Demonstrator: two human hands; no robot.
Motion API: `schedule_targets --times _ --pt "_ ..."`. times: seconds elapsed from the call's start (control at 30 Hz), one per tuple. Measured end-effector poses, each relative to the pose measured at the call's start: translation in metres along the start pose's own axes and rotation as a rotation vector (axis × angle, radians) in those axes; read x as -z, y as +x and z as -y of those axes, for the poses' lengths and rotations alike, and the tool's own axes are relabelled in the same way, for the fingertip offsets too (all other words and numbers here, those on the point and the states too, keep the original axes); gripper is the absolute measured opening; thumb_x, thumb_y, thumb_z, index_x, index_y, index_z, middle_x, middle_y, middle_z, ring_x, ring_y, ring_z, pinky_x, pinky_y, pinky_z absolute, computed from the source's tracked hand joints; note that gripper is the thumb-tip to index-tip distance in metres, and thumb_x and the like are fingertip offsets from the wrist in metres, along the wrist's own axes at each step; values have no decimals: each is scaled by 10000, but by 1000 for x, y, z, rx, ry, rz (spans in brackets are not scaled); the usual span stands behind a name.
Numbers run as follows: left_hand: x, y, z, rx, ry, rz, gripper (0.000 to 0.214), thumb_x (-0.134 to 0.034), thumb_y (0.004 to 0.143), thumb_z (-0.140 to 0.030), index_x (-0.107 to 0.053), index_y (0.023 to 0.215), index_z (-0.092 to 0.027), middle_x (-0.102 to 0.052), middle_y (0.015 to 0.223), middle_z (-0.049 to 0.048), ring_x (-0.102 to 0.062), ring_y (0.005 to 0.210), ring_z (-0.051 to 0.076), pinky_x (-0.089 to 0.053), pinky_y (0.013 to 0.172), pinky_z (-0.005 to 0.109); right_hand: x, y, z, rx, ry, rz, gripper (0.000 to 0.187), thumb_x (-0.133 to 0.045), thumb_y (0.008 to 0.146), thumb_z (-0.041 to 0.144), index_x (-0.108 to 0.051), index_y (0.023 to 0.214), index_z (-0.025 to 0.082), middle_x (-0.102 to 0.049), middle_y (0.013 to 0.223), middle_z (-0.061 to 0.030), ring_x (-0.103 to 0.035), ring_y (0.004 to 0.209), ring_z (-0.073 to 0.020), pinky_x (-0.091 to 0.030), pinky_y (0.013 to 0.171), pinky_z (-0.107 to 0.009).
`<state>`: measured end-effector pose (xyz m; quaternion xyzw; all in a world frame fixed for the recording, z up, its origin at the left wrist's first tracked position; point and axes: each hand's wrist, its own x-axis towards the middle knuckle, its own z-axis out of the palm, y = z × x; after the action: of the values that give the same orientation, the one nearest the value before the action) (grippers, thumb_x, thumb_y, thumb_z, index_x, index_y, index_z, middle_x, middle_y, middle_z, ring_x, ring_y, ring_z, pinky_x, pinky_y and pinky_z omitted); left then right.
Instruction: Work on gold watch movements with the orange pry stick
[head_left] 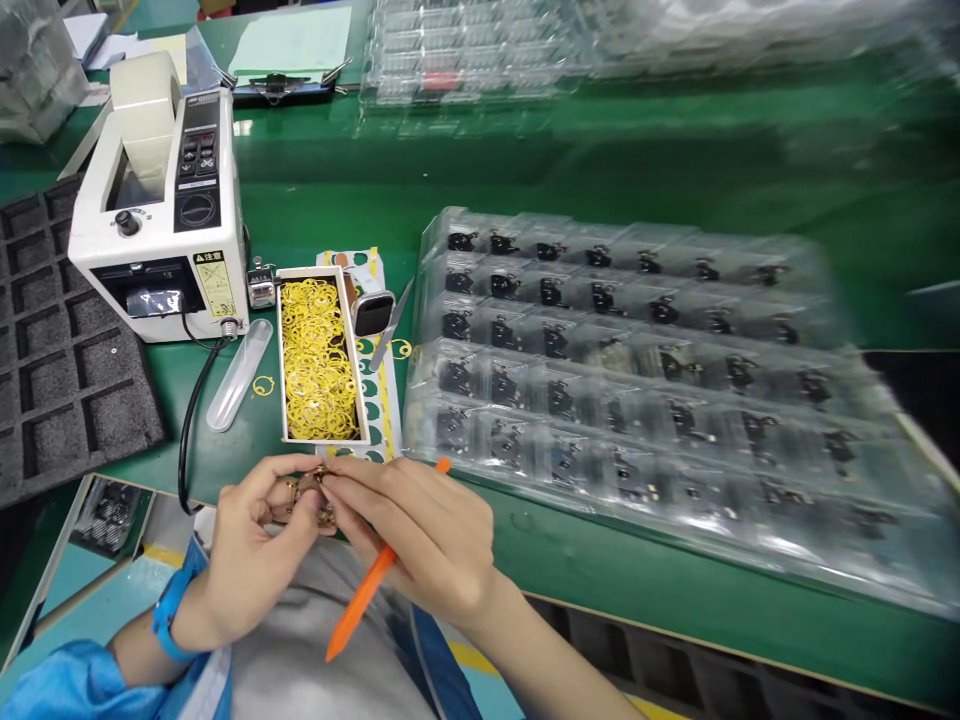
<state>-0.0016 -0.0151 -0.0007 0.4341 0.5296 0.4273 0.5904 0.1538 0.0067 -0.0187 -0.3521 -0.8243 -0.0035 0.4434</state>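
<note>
Both hands are held together just above the near edge of a green desk [570,560], with the fingertips meeting. A small brass part [307,497] is pinched between them, though much of it is hidden by the fingers, and its exact form cannot be told. The left hand [251,545] is clamped on the part from below and from the left, and a blue strap is worn at its wrist. The right hand [420,530] is pressed to the part from the right, while an orange stick [367,585] is held across its fingers, one tip pointing out over the desk and the other down toward the lap. Just beyond the hands, a white box [283,350] packed with yellow rings [319,360] stands on a strip of printed card. One loose ring [262,386] lies beside a clear tube [238,375]. A white tape dispenser [157,200] stands toward the left edge, and a clear blister tray [622,380] of small black parts fills the right side. The greatest risk is judged to be a slipped pinch: the brass part could be dropped over the near edge, and a swing of the stick could knock the box, spilling rings, or catch the tray.
</note>
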Motion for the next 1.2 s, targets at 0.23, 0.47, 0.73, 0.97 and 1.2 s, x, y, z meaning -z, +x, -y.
schedule_targets --times 0.23,0.47,0.73,0.97,1.2 --pt "0 -2 2 -76 110 -25 170 -625 850 -149 -689 1006 -168 -806 774 25 -769 691 160 -631 675 211 0 -3 5 -22 -20 -15 101 -551 933 84 -628 980 130 -789 824 -125 -686 642 -172 -541 546 -277" --pt "-1 -2 4 -24 43 -17 161 -670 841 -182 -676 1001 -168 -773 731 6 -717 668 119 -581 677 178 -10 -8 11 -93 -45 -94 108 -603 909 75 -628 982 150 -782 821 -110 -692 647 -178 -540 535 -279" --pt "7 12 7 188 -221 12 380 -842 709 -421 -557 756 -174 -643 592 -36 -622 522 99 -515 546 193 7 -9 18 -475 303 -87 120 -559 942 158 -587 1042 218 -707 844 -56 -597 599 -142 -497 512 -264" --pt "9 12 3 224 -216 131 384 -844 678 -439 -570 712 -172 -604 580 -33 -634 469 118 -519 469 208 21 2 7 -485 555 299 139 -504 975 129 -607 967 222 -655 790 -17 -626 663 -138 -516 595 -235" --pt "9 14 -2 236 -109 151 256 -782 657 -253 -539 653 -173 -514 530 -72 -473 373 45 -395 384 157 13 -4 11 -425 532 380 190 -426 1008 145 -542 875 215 -600 748 -3 -556 628 -126 -462 549 -228"
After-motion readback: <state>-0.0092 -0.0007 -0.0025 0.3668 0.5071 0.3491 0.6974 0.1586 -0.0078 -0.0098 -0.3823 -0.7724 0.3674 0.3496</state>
